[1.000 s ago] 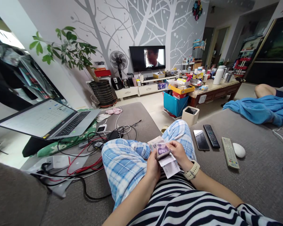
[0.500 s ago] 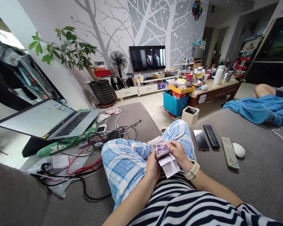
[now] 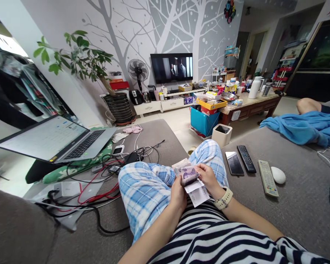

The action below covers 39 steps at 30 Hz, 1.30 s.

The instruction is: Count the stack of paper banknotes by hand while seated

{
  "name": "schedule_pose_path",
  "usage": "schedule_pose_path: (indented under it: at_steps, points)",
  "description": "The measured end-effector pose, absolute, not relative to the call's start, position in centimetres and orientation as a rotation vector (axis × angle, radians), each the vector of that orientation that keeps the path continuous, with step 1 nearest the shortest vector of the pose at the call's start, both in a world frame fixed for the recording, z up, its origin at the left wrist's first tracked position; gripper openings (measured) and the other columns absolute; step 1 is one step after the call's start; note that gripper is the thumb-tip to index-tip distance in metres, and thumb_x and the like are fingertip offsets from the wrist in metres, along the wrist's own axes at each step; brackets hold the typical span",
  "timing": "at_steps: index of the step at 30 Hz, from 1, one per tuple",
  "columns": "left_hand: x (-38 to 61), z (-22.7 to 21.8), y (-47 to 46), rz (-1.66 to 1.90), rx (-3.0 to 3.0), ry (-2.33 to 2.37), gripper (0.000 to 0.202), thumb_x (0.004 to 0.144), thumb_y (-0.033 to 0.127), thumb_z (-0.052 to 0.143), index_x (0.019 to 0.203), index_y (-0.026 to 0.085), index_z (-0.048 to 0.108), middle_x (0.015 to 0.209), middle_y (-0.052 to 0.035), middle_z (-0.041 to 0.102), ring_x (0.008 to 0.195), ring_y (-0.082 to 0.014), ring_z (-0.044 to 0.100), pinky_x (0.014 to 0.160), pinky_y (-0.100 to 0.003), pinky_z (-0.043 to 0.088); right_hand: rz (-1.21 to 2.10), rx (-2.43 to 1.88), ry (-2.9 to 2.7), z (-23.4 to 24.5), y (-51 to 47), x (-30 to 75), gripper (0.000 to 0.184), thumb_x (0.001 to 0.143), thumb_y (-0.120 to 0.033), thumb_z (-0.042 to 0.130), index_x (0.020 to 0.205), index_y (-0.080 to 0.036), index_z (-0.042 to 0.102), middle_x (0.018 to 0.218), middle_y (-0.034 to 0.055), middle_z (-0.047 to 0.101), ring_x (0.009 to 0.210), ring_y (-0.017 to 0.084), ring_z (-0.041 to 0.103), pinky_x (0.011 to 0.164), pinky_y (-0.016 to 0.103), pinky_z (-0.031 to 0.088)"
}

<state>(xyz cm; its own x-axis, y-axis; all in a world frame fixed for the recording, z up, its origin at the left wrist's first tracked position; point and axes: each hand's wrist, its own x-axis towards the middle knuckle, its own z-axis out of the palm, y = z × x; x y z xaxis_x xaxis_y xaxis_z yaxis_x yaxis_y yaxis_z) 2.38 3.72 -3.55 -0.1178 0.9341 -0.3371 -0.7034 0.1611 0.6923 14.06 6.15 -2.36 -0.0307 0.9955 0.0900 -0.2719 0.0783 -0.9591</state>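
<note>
I sit cross-legged on a grey sofa in blue plaid trousers. A stack of banknotes [image 3: 184,172] with purple print on top rests over my lap. My left hand [image 3: 178,194] grips the stack from below and behind. My right hand [image 3: 209,178], with a pale watch on its wrist, pinches the stack's right edge with its fingers closed on the notes. A folded white paper slip [image 3: 198,194] hangs beneath the banknotes between my hands.
A phone [image 3: 234,163], a black remote [image 3: 246,158], a grey remote [image 3: 267,178] and a white mouse [image 3: 278,175] lie on the sofa to my right. An open laptop [image 3: 55,139] and tangled cables [image 3: 104,176] sit left. Another person's leg and a blue blanket [image 3: 305,128] are far right.
The hands and banknotes have barely shifted; the picture on the television has changed.
</note>
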Motion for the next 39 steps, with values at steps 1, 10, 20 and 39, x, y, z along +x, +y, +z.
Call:
schedule_pose_path:
  at_steps: [1, 10, 20, 39]
  points:
    - [2.37, -3.55, 3.73, 1.435, 0.328, 0.912, 0.025, 0.078, 0.024, 0.061, 0.099, 0.011, 0.067, 0.090, -0.0099, 0.074, 0.083, -0.0232, 0.070, 0.081, -0.035, 0.054, 1.296, -0.924, -1.074, -2.31, 6.13, 14.06, 0.031, 0.071, -0.045, 0.068, 0.064, -0.017, 0.056, 0.057, -0.0043, 0.044, 0.053, 0.010, 0.033, 0.049, 0.024, 0.027]
    - [2.41, -3.49, 3.84, 1.436, 0.321, 0.878, 0.026, 0.078, 0.023, 0.061, 0.100, 0.012, 0.067, 0.092, -0.0086, 0.074, 0.086, -0.0228, 0.070, 0.086, -0.035, 0.053, 1.303, -0.909, -1.064, -1.97, 6.06, 13.99, 0.033, 0.069, -0.047, 0.068, 0.064, -0.018, 0.056, 0.056, -0.0047, 0.043, 0.052, 0.010, 0.032, 0.049, 0.024, 0.026]
    - [2.32, -3.69, 3.87, 1.433, 0.316, 0.889, 0.026, 0.078, 0.025, 0.062, 0.101, 0.013, 0.066, 0.094, -0.0092, 0.074, 0.088, -0.0232, 0.070, 0.085, -0.036, 0.053, 1.287, -0.944, -1.078, -1.60, 5.89, 13.96, 0.036, 0.068, -0.051, 0.068, 0.063, -0.018, 0.054, 0.053, -0.0053, 0.042, 0.050, 0.009, 0.031, 0.047, 0.024, 0.026]
    - [2.08, -3.03, 3.25, 1.419, 0.358, 0.907, 0.027, 0.072, 0.021, 0.069, 0.097, 0.012, 0.068, 0.090, -0.0109, 0.073, 0.085, -0.0236, 0.070, 0.085, -0.036, 0.052, 1.217, -1.033, -1.084, -2.16, 6.29, 13.89, 0.036, 0.056, -0.043, 0.077, 0.064, -0.019, 0.052, 0.057, -0.0048, 0.050, 0.054, 0.012, 0.043, 0.054, 0.026, 0.035]
